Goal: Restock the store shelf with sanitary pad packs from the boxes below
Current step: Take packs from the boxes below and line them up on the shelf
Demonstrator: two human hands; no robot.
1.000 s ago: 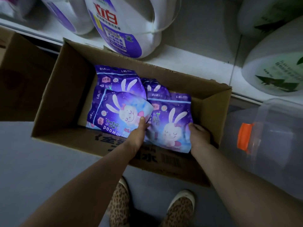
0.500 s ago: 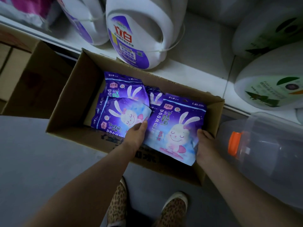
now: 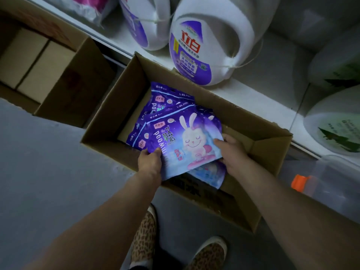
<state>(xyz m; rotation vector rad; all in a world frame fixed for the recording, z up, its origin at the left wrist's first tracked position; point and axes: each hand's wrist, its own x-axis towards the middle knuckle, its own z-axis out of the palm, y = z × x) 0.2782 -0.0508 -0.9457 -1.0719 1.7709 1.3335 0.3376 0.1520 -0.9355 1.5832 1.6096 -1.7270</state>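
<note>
Both hands hold one purple pad pack (image 3: 187,141) over the open cardboard box (image 3: 109,121): the left hand (image 3: 150,162) pinches its near-left corner, the right hand (image 3: 231,151) grips its right edge. Glossy and flat, the pack lies tilted, its long axis running from near right to far left, rabbit print facing up. More packs (image 3: 167,102) lie beneath it in the box. Leopard-print shoes (image 3: 144,236) stand on grey floor (image 3: 48,172). Beyond, a white shelf (image 3: 263,90) carries a smooth white detergent jug (image 3: 210,45).
</note>
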